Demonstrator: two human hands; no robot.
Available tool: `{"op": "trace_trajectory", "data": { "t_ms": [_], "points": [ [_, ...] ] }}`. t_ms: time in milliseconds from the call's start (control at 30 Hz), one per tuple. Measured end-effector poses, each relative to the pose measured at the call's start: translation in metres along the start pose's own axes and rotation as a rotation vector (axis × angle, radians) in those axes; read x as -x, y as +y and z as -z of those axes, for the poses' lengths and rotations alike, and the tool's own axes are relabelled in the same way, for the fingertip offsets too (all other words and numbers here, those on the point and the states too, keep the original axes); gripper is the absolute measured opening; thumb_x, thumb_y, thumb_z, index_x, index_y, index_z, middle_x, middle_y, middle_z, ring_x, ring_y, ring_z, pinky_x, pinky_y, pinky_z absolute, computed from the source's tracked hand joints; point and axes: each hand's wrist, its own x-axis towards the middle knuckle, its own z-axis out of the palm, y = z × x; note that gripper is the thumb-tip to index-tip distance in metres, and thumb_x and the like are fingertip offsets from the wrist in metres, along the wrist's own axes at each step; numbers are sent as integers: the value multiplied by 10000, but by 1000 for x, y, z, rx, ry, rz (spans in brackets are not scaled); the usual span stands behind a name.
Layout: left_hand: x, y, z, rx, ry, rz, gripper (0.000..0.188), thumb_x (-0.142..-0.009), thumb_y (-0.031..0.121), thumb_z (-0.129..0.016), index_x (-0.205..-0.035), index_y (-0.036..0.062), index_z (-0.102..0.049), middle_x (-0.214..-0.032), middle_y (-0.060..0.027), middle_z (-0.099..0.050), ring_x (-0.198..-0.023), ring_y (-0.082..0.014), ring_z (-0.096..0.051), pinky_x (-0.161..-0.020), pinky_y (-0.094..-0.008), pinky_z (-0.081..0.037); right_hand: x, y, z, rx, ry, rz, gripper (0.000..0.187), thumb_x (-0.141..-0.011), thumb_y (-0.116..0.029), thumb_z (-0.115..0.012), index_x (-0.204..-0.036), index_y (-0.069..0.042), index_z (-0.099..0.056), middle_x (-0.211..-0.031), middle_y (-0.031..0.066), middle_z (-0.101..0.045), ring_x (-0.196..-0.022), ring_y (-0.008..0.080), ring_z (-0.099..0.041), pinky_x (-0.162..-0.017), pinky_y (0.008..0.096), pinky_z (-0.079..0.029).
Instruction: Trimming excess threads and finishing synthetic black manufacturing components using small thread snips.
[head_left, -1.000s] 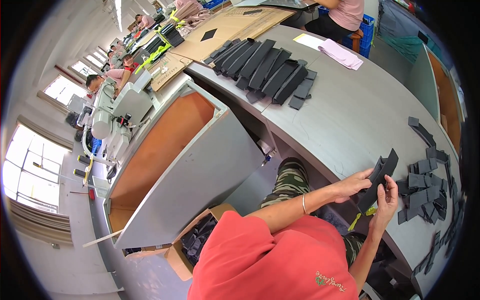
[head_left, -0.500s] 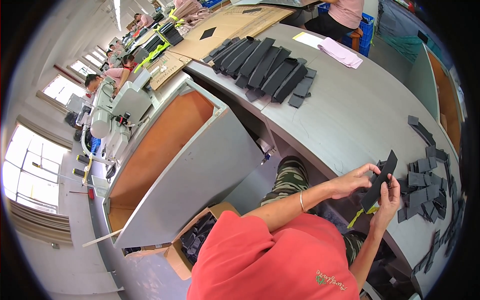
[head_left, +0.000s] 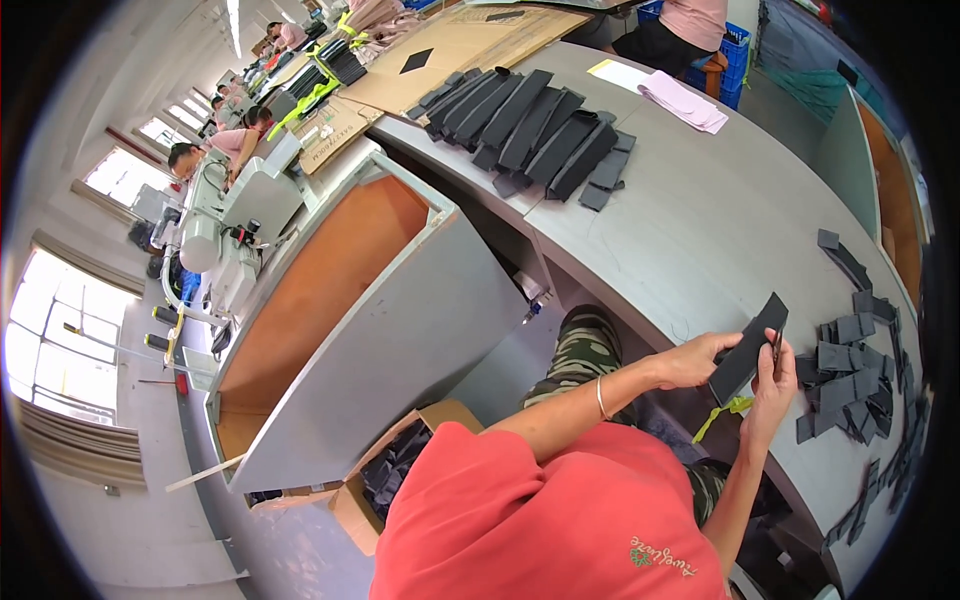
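Over the near edge of the grey table (head_left: 660, 240), a flat black fabric strip (head_left: 748, 348) is held up at a slant. My left hand (head_left: 690, 362) pinches its left edge, fingers closed behind it. At its right side my right hand (head_left: 772, 385) is closed on a slim dark metal tool that looks like thread snips (head_left: 778, 344). A yellow-green ribbon (head_left: 735, 405) hangs below, close to the right palm; where it is fastened is hidden. Right of my hands lies a loose heap of folded black fabric pieces (head_left: 845, 375).
Rows of black fabric strips (head_left: 530, 125) lie at the table's far end, near pink cloth (head_left: 683, 100). An open cardboard box (head_left: 450, 412) of black pieces stands on the floor at left, beside a grey cabinet (head_left: 400, 330). A seated co-worker (head_left: 690, 25) is beyond the table.
My left fingers have moved from in front of the strip to a pinch on its left edge. The strip has shifted slightly left and down, and the snips show more clearly.
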Motion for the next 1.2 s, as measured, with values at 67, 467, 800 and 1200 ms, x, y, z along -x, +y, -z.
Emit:
{"op": "trace_trajectory", "data": {
  "t_ms": [67,467,800,1200],
  "points": [
    [0,-4,2,16,41,-17,353,-831,-28,-575,-1178,6,-527,-951,25,-558,-855,-27,-500,-681,-196,-452,-5,-2,2,81,-63,-22,202,-939,-175,-561,-1075,-36,-614,-789,-65,-526,-665,19,-402,-537,196,-266],
    [-7,-38,23,243,459,-103,303,-826,-31,-572,-1121,28,-532,-818,16,-539,-692,-62,-541,-621,-236,-499,49,-105,-47,-784,-824,181,196,-987,-192,-414,-869,-59,-498,-975,229,-618,-482,197,-524,-522,318,-447],
    [-3,-41,37,273,379,-79,238,-865,-16,-584,-1090,35,-522,-859,-67,-593,-724,-161,-629,-670,-284,-535,73,-187,-85,-1099,-1357,230,157,-824,-160,-640,-723,-132,-523,-955,43,-702,-470,181,-497,-460,314,-417],
    [-6,-43,36,328,318,-58,288,-861,-5,-607,-1125,38,-502,-880,-89,-601,-752,-178,-649,-688,-300,-557,88,-195,-85,-1106,-1192,187,193,-815,2,-569,-709,-135,-484,-797,173,-693,-323,50,-268,-302,195,-212]
  ]
}}
